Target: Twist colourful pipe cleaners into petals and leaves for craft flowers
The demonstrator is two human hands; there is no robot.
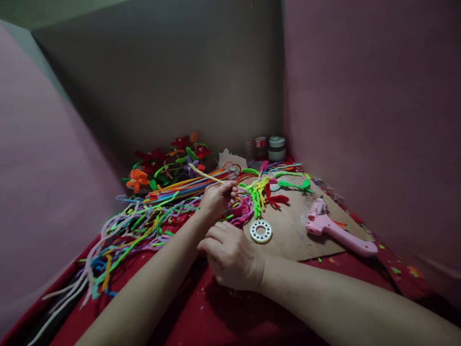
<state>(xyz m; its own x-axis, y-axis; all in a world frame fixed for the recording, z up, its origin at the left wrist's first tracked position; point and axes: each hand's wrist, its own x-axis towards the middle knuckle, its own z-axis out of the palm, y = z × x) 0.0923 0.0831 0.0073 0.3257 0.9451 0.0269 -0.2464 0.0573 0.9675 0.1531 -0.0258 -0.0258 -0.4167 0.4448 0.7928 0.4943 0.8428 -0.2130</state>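
My left hand (pixel 215 201) is closed in a pinch on a pale yellow pipe cleaner (pixel 205 174), whose free end points up and to the left. Nearer to me, my right hand (pixel 232 257) is curled above the red cloth, its back towards me; whatever its fingers may hold is hidden. Just right of my hands, a round metal disc with holes (pixel 255 235) lies on a brown board (pixel 284 230). Behind it sit yellow and green bent pipe cleaners (pixel 257 199) and a red pipe cleaner piece (pixel 277 199).
Loose pipe cleaners (pixel 126 230) spread across the left side. Behind them is a straight bundle (pixel 187 187) and pipe-cleaner flowers (pixel 138 180). A pink glue gun (pixel 338 233) lies at right, its cord trailing off the board. Jars (pixel 277 150) stand by the back wall.
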